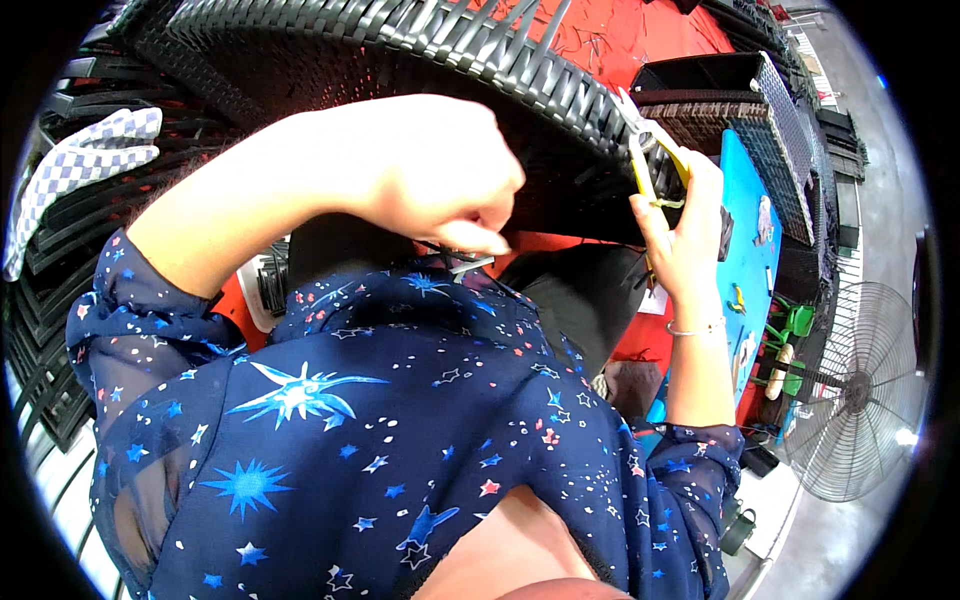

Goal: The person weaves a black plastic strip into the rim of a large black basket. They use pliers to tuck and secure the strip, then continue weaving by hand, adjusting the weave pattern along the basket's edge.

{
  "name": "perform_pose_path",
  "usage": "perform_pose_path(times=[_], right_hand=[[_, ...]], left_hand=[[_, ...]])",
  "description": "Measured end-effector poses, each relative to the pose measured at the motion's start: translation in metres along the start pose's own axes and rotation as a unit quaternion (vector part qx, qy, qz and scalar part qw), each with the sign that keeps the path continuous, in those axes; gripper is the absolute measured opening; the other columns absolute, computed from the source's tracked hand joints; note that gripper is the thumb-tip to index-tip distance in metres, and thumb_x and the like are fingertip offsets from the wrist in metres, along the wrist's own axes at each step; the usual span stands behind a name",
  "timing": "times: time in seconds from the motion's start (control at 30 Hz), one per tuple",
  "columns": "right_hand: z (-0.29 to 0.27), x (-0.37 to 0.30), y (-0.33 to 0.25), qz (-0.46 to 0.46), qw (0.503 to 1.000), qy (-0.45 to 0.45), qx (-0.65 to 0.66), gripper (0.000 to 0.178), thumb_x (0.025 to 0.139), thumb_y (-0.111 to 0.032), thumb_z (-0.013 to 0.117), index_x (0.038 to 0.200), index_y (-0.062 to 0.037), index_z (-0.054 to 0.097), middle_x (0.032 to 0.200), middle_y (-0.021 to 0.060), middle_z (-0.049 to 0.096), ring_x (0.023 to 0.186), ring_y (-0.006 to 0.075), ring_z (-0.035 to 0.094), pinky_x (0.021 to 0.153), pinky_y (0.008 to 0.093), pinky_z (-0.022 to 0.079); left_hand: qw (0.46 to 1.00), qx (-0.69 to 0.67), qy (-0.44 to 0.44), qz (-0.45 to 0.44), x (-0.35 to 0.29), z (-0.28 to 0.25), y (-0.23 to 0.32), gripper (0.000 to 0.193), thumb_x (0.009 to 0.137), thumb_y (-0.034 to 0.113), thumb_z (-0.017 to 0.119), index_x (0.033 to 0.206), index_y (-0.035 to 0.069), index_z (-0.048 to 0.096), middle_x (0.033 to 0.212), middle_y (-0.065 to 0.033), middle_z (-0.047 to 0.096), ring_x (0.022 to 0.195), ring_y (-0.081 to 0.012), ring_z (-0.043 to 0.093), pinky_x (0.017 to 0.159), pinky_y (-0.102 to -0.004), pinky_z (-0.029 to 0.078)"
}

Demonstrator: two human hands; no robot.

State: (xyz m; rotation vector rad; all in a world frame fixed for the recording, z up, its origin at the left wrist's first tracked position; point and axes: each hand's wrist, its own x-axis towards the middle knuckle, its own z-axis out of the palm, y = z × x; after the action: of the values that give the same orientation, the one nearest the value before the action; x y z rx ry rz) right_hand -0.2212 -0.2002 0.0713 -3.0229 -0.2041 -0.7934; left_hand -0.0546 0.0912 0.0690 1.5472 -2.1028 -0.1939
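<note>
A black woven wicker piece (500, 58) with a thick braided edge curves across in front of me. My left hand (435, 165) is closed before its dark underside, with the thumb pressed against curled fingers. A thin dark strand shows below the thumb, but what the fingers pinch is hidden. My right hand (685, 235) is wrapped round yellow-handled snips (643, 172) at the right end of the braided edge. Their metal jaws point up and away, next to the weave, and the handles are spread apart.
A blue board (745, 220) with small tools lies at the right, beside a dark wicker box (785, 130). A large wire fan (856, 390) stands at the far right. On the left, a checkered glove (90, 160) lies over black strips. Red sheeting (610, 40) covers the far side.
</note>
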Motion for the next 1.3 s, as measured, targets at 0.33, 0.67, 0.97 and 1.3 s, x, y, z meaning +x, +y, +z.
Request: perform_pose_path(times=[0.33,0.67,0.97,1.3], right_hand=[[0.022,-0.023,-0.006,-0.012,1.0,-0.002,0.004,0.081,0.076,-0.033,0.088,0.139,-0.0006,0.047,0.129,0.0222,0.055,0.118,0.0414,0.057,0.102,0.0468,0.048],[0.003,-0.008,-0.021,0.01,0.999,-0.038,-0.029,0.071,0.077,-0.037,0.086,0.131,-0.0026,0.055,0.119,0.0182,0.06,0.109,0.0377,0.059,0.095,0.0459,0.048],[-0.024,0.016,-0.053,0.031,0.993,-0.116,0.01,0.061,0.079,-0.038,0.086,0.122,-0.0017,0.063,0.097,0.0123,0.063,0.084,0.032,0.065,0.076,0.0412,0.053],[-0.021,0.028,-0.058,-0.01,0.991,-0.13,-0.005,0.06,0.082,-0.04,0.083,0.123,-0.0004,0.063,0.095,0.013,0.063,0.078,0.0318,0.067,0.069,0.0377,0.054]], left_hand=[[0.959,0.148,0.08,-0.226,0.021,-0.021,-0.091,0.049,0.095,0.051,0.064,0.096,0.004,0.076,0.104,-0.0175,0.074,0.102,-0.0363,0.069,0.087,-0.0461,0.054],[0.977,-0.069,0.157,-0.127,0.001,-0.023,-0.071,0.028,0.096,0.03,0.072,0.109,0.006,0.077,0.095,-0.0102,0.076,0.082,-0.0222,0.067,0.076,-0.0356,0.051],[0.947,-0.23,0.086,-0.208,0.006,-0.033,-0.075,0.031,0.097,0.033,0.073,0.091,0.004,0.08,0.073,0.0006,0.07,0.065,-0.0061,0.057,0.061,-0.0266,0.045],[0.935,-0.286,0.113,-0.178,0.005,-0.028,-0.083,0.03,0.096,0.033,0.074,0.094,0.004,0.082,0.079,0.0007,0.075,0.071,-0.0054,0.062,0.065,-0.0259,0.049]])
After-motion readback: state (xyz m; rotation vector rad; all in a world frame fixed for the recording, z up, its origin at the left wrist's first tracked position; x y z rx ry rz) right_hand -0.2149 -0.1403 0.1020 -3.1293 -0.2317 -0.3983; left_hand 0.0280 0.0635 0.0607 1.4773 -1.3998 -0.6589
